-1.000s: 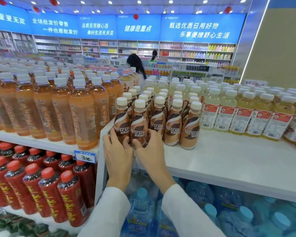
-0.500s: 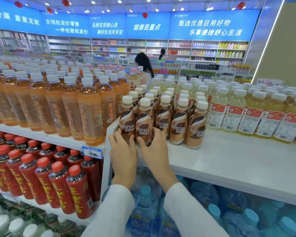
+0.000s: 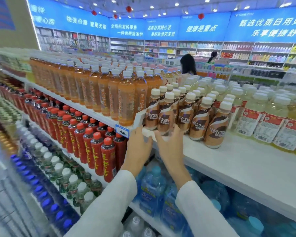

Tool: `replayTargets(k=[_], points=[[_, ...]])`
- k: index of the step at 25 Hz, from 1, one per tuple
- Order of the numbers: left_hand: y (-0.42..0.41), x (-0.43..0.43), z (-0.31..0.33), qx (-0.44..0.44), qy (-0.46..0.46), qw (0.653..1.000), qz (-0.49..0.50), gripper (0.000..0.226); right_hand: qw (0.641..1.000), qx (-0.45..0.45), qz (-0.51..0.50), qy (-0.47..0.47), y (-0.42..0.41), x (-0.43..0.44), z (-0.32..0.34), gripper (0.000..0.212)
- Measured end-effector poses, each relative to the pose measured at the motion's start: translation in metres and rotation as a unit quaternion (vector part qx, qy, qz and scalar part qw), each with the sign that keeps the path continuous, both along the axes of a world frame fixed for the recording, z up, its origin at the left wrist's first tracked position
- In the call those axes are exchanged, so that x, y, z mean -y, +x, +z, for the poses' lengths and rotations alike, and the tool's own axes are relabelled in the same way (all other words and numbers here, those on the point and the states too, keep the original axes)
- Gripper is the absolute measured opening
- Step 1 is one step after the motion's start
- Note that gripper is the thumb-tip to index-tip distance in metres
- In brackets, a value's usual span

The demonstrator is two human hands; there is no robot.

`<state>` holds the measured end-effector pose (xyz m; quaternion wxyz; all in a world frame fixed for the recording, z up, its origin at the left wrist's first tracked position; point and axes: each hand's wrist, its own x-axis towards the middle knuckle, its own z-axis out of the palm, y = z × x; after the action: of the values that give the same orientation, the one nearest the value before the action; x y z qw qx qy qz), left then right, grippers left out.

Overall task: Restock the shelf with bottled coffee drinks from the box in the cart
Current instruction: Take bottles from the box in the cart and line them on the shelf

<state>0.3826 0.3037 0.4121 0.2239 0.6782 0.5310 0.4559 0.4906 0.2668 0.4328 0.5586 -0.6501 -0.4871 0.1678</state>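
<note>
The right hand [image 3: 171, 146] curls round the foot of a front coffee bottle [image 3: 166, 117]. The left hand [image 3: 138, 144] is against the corner one beside the white divider [image 3: 138, 118], grip unclear to me. They stand right at the lip of the shelf [image 3: 246, 161], so I'd slide them back squarely. Bare shelf lies open rightward, and behind, the coffee rows [image 3: 197, 93] are packed.

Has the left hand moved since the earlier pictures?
Yes. The left hand has slipped down from the label of the coffee bottle to its base, at the shelf front.
</note>
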Motion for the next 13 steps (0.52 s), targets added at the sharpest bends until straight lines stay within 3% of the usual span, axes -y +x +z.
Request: replayTargets(k=[3,6,9,13], points=[[-0.038,0.05,-0.032,-0.012,-0.011,0.999,0.045,0.035,0.997,-0.015,0.068,0.032,-0.019,0.052,-0.028,0.05],[-0.086,0.116,-0.088,-0.017,-0.063,0.992,0.106,0.032,0.987,-0.022,0.16,0.012,-0.044,0.091,-0.078,0.036],[-0.136,0.195,-0.152,-0.014,-0.153,0.971,0.182,0.024,0.963,-0.022,0.256,-0.086,-0.079,0.12,-0.14,0.033],[-0.187,0.28,-0.221,0.008,-0.24,0.925,0.294,0.028,0.898,0.037,0.376,-0.225,-0.128,0.147,-0.212,0.035]])
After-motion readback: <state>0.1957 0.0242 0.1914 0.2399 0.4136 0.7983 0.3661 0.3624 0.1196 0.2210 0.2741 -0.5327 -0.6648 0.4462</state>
